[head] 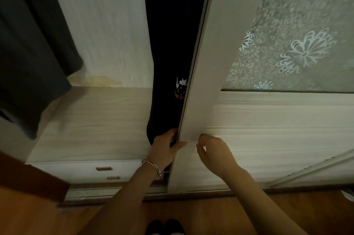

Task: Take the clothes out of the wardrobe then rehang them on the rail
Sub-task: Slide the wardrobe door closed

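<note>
A pale sliding wardrobe door (203, 73) with a frosted flowered panel stands partly drawn aside. In the narrow gap hangs a black garment (168, 43) with a small white and orange print low down. My left hand (164, 148), with a bangle on the wrist, grips the door's edge, fingers hooked behind it and thumb on the front. My right hand (214, 154) presses curled fingertips against the door's face just right of that edge. Dark grey clothes (28, 52) hang at the left, in the open section.
Below the open left section sit white drawers (103, 172) with recessed handles. A brown wooden edge (28, 179) juts in at the lower left. Wooden floor (287, 213) runs along the wardrobe's base, and my dark shoes (164, 227) show at the bottom.
</note>
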Tool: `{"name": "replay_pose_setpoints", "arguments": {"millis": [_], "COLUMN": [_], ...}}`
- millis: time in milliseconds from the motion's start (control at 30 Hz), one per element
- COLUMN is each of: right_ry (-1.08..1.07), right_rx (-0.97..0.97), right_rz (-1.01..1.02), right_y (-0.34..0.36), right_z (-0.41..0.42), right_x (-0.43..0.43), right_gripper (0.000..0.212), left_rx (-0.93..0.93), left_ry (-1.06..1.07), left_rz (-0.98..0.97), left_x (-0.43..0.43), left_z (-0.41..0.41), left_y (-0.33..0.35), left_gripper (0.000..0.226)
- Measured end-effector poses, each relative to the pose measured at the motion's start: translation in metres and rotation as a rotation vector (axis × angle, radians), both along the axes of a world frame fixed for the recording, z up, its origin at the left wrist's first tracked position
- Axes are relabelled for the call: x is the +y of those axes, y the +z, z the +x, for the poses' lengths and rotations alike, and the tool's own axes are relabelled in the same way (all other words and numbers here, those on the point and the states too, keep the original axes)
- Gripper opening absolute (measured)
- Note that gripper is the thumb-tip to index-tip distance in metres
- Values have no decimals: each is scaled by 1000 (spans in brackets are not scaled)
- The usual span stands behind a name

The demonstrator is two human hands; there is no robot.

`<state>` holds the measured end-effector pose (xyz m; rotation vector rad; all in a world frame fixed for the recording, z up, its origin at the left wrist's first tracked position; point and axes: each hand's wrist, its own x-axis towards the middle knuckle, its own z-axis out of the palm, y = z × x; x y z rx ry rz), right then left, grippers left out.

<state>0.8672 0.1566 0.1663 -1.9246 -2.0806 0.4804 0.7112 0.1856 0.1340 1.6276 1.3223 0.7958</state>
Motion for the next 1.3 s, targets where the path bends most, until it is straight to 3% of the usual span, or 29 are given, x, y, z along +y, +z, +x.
{"name": "replay_pose_setpoints", "arguments": {"millis": [233,533,667,733,833,1033,1133,1300], "right_ry": [218,589,709,764,786,781,636,470], "right_rx": [-2,-13,-22,-18,133,395,209,-278], "right_rz": [-13,-119,-213,-187,-17,947,1190,1198], "right_y": [-1,3,-1,2,24,68,91,100], "right_z": [-29,-114,-154,-167,-182,-213,-238,-283], "right_x": [7,28,27,29,31,35,40,57], "right_gripper": [31,34,55,54,41,23,29,61], "left_rx": [-38,-9,-83,-61,88,212,225,237], "left_ry": [86,388,599,719,860,997,1019,989], "left_rz": [-32,-38,94,173,267,274,279,294], "left_x": [-5,-27,-42,-44,-40,-31,-30,-26], "left_z": [-41,-109,-123,-131,-147,-177,-196,-240], "left_y": [0,23,47,57,68,73,71,63], "left_gripper": [47,30,58,64,63,74,74,70]}}
